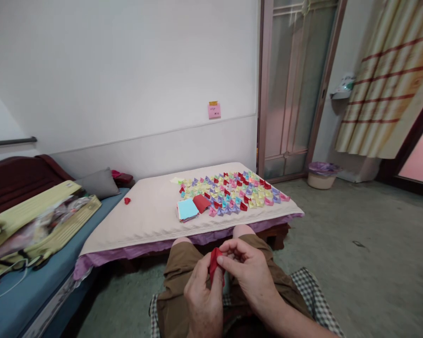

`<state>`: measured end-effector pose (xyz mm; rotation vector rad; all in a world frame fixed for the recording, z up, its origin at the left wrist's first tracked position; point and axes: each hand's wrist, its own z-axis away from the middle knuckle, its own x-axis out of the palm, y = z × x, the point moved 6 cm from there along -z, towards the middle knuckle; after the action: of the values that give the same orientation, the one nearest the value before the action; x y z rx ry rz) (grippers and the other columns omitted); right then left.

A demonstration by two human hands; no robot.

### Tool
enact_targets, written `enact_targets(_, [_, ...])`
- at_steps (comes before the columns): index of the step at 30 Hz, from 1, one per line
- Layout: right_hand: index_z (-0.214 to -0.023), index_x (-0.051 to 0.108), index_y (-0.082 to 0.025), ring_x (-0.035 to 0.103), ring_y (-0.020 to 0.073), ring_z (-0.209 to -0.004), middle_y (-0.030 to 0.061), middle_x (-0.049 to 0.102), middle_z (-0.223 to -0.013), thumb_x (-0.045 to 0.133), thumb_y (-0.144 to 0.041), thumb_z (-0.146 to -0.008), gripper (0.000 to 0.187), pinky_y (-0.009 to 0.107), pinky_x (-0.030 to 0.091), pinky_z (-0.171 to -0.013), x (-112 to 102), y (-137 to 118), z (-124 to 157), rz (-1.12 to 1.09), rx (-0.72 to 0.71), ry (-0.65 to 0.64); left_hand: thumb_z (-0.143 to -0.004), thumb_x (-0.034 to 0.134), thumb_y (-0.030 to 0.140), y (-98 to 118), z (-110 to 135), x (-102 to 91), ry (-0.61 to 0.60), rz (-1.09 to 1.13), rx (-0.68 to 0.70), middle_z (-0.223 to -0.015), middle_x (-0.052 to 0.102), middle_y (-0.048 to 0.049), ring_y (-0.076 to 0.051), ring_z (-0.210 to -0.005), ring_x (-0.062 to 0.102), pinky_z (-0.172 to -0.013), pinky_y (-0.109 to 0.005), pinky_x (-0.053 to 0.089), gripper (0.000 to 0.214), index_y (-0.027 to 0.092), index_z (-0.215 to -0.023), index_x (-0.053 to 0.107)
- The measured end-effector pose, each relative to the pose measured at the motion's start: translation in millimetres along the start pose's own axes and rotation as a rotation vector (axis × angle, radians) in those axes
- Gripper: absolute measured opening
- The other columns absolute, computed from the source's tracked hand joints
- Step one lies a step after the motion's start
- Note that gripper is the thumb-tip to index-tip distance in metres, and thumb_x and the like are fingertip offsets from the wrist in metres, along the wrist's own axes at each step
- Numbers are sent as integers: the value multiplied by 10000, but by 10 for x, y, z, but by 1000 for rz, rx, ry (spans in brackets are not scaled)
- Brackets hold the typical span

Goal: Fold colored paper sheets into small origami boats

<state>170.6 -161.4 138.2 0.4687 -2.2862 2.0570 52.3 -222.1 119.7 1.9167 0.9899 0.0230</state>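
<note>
A folded piece of red paper (pixel 215 264) is held up over my lap between both hands. My left hand (pixel 201 293) grips it from the left, with thumb and fingers closed on its lower part. From the right, my right hand (pixel 248 270) pinches its upper edge between thumb and fingers. Beyond my knees, a stack of square paper sheets (pixel 188 209) with light blue on top lies on the covered table, and a red sheet (pixel 201 203) rests against it. Many small folded paper pieces (pixel 229 192) in several colours are spread to the right.
One red folded piece (pixel 127 201) lies alone at the left of the table's cream cover (pixel 141 220). An open yellow suitcase (pixel 56 225) sits on the blue bed at left. A lined bin (pixel 321 176) stands by the glass door (pixel 296 89).
</note>
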Motion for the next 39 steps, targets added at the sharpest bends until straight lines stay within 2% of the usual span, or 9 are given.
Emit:
enact_targets(11, [-687, 679, -176, 533, 129, -631, -3, 641, -668, 747, -192, -626, 94, 225, 417, -601, -5, 56, -25, -190, 14, -20, -834, 573, 286, 5, -11, 11, 0, -30, -1, -835, 745, -74, -203, -706, 698, -693, -296, 556, 236, 174, -998, 700])
enact_targets(18, [-730, 647, -175, 391, 72, -507, -42, 551, -606, 697, -191, -695, 63, 188, 288, -475, 14, 96, -34, -232, 107, -61, -826, 579, 253, 12, -8, 2, 18, 1, 39, -918, 745, -76, -198, -787, 704, -731, -275, 556, 220, 169, -997, 691])
enact_targets(27, [-709, 608, -178, 448, 102, -563, -40, 540, -613, 643, -196, -736, 48, 206, 349, -527, 45, 11, -23, -115, 18, -107, -828, 577, 248, 17, -10, -3, 22, -30, 45, -865, 748, -78, -200, -750, 704, -735, -291, 559, 217, 160, -986, 697])
enact_targets(31, [-756, 644, -178, 520, 144, -635, 0, 612, -693, 608, -228, -769, 63, 244, 405, -594, 32, -42, 9, 56, -101, -109, -839, 567, 258, 17, -4, 0, 17, -13, 46, -896, 748, -83, -201, -753, 704, -733, -295, 558, 237, 167, -1019, 691])
enact_targets(34, [-808, 670, -185, 513, 148, -609, 8, 632, -705, 615, -228, -765, 82, 249, 398, -566, 15, -60, 24, 205, -170, -78, -841, 572, 251, 43, -7, -7, 17, 12, 62, -915, 746, -88, -202, -768, 704, -734, -287, 556, 233, 170, -1024, 691])
enact_targets(39, [-746, 678, -177, 503, 148, -568, 9, 631, -648, 647, -201, -717, 49, 249, 398, -532, 15, -99, -1, 300, -191, -44, -844, 573, 236, 64, -12, -10, 7, 23, 83, -928, 744, -86, -199, -780, 704, -734, -276, 555, 234, 171, -1040, 684])
